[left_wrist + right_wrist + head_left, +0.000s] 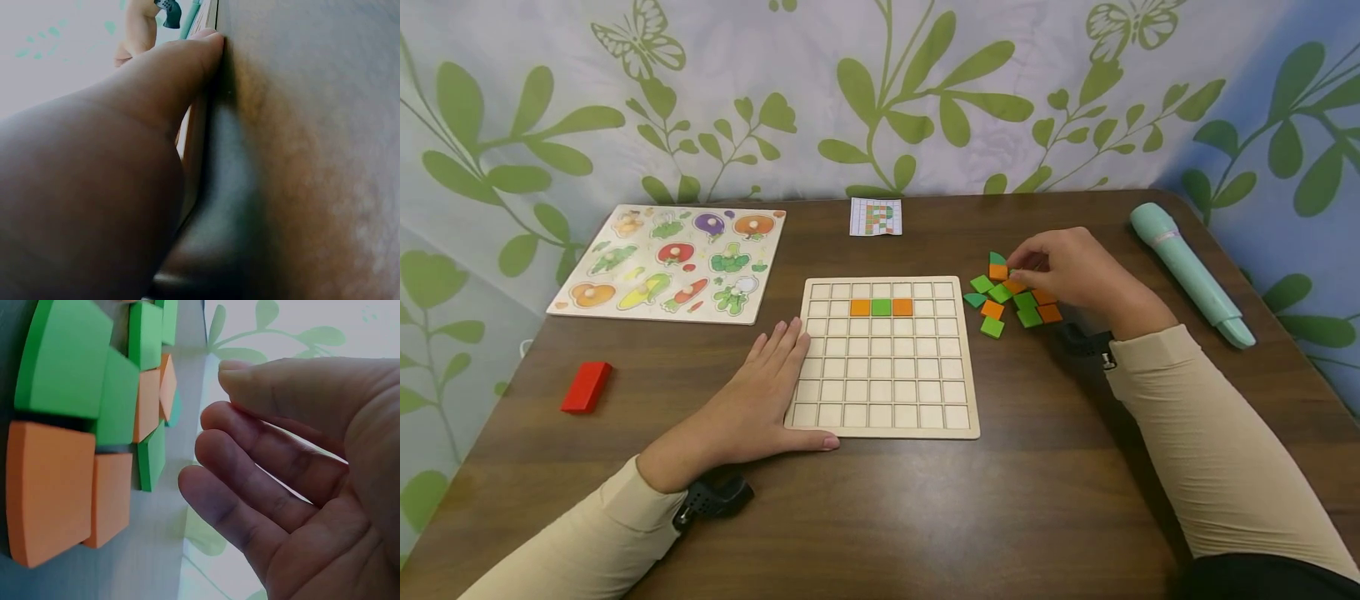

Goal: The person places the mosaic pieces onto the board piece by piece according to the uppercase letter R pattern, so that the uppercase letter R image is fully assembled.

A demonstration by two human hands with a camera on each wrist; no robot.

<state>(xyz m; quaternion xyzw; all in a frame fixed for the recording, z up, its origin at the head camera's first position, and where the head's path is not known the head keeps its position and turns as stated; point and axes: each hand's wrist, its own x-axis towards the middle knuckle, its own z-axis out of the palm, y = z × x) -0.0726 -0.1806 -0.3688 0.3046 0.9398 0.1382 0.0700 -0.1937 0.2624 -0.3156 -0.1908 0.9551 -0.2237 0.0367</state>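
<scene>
In the head view a wooden grid board (880, 358) lies flat on the table. Orange, green (881, 307) and orange square tiles fill three adjoining cells in its second row. My left hand (748, 408) rests along the board's left edge, fingers extended and thumb at the front corner. Just right of the board is a loose pile of orange and green tiles (1028, 317), some with a curved side. Over its far side hovers my right hand (1071, 271). The right wrist view shows that hand (287, 469) loosely bent beside the tiles, with no tile visible between thumb and fingers.
A small pattern card (876, 217) lies behind the board. At the back left is a vegetable puzzle board (670, 262), with a red block (586, 387) in front of it. A mint-green cylindrical object (1191, 275) lies on the right. A leaf-printed cloth hangs behind the table.
</scene>
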